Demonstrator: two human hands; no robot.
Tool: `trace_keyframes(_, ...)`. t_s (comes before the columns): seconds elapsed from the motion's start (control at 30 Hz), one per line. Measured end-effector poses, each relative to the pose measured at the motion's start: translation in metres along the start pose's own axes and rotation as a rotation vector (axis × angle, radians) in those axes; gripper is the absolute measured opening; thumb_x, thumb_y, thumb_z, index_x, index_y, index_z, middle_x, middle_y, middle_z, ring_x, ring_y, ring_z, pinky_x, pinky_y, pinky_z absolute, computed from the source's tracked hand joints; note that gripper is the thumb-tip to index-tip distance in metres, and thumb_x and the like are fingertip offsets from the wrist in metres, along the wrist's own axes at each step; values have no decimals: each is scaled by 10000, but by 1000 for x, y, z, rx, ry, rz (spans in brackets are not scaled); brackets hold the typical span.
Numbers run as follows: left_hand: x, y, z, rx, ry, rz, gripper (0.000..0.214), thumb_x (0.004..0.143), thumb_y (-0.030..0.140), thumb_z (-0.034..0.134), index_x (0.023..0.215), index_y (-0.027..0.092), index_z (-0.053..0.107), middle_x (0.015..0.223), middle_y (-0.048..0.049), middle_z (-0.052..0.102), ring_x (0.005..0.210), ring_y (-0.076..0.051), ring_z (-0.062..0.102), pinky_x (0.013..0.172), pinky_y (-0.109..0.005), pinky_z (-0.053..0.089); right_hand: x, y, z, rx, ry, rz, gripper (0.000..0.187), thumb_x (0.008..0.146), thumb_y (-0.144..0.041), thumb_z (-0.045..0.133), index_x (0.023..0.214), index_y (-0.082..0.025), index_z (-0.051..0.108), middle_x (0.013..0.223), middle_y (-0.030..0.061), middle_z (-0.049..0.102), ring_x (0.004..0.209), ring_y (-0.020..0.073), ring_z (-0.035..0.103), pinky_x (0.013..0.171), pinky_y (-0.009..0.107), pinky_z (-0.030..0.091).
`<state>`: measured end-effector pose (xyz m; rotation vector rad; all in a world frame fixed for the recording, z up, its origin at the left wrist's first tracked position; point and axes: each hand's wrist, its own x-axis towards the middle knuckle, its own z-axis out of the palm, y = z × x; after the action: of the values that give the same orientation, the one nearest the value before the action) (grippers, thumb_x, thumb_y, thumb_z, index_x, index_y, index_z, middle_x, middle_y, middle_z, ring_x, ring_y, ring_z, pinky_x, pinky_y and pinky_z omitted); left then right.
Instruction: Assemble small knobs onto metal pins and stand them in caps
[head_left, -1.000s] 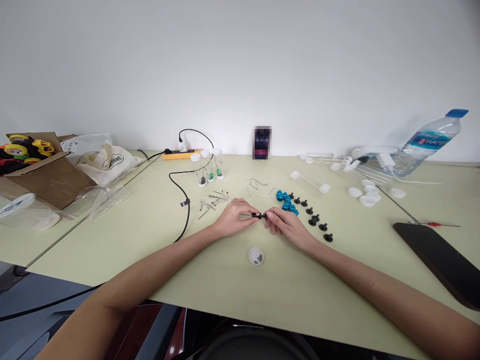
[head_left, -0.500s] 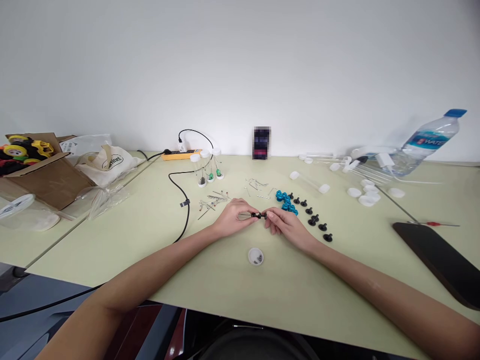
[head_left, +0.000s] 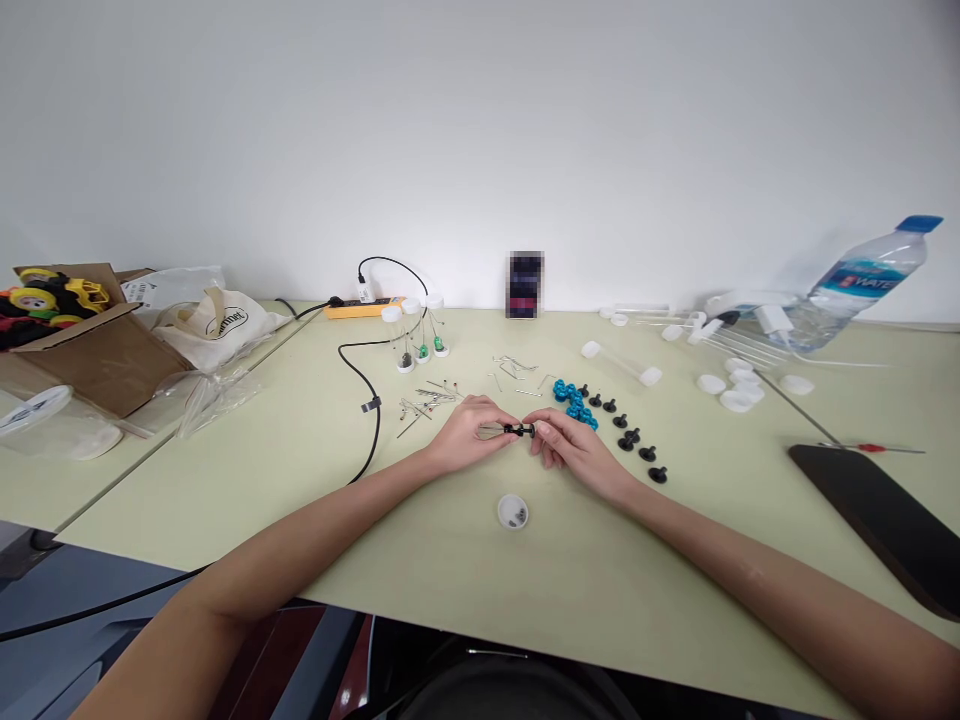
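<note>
My left hand [head_left: 469, 437] and my right hand [head_left: 568, 450] meet at the middle of the pale green table [head_left: 420, 540]. Between their pinched fingertips is a small black part on a thin metal pin [head_left: 516, 430]; the left fingers hold the pin end, the right fingers hold the black end. Just right of my right hand lie a cluster of blue knobs [head_left: 573, 402] and a row of black knobs [head_left: 636, 448]. A small white cap with dark bits in it [head_left: 512, 513] sits in front of my hands.
Loose metal pins [head_left: 431, 398] and bent wires [head_left: 514, 367] lie behind my hands. Vials with white caps [head_left: 415, 340], a black cable [head_left: 367, 400], white lids [head_left: 739, 388], a water bottle [head_left: 855, 285], a dark tray [head_left: 885, 520] and a cardboard box [head_left: 82, 340] ring the work area.
</note>
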<state>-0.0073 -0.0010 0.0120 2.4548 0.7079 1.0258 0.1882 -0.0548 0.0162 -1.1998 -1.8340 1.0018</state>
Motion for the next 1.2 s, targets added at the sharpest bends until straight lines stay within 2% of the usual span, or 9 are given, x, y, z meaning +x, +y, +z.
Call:
trace_keyframes(0.2, 0, 1, 0, -3, 2, -6, 172, 777, 292, 576, 898, 201, 657, 816, -20, 680, 769, -137, 585, 786, -290, 421, 0, 0, 0, 17, -8, -7, 388, 897, -460, 290, 1091, -197, 499, 764, 37, 602, 587, 124, 536, 546, 257, 429)
trace_keyframes(0.4, 0, 1, 0, -12, 1, -1, 167, 777, 279, 577, 903, 205, 659, 805, -12, 679, 758, -131, 580, 774, -284, 418, 0, 1, -1, -3, -9, -5, 386, 890, -470, 297, 1033, -199, 533, 772, 30, 608, 585, 120, 537, 564, 257, 424)
trace_keyframes(0.63, 0, 1, 1, -20, -22, -20, 181, 786, 293, 566, 920, 211, 654, 830, -22, 677, 788, -145, 584, 784, -293, 426, 0, 8, -1, -26, -37, 25, 301, 854, -434, 405, 1044, -215, 486, 760, 19, 598, 615, 136, 550, 623, 291, 445)
trace_keyframes(1.2, -1, 2, 0, -18, -7, -2, 178, 791, 312, 560, 904, 213, 656, 809, -23, 671, 768, -136, 587, 778, -286, 430, 0, 2, -1, -32, -21, 10, 356, 883, -475, 318, 916, -190, 529, 771, 32, 605, 601, 126, 533, 601, 272, 437)
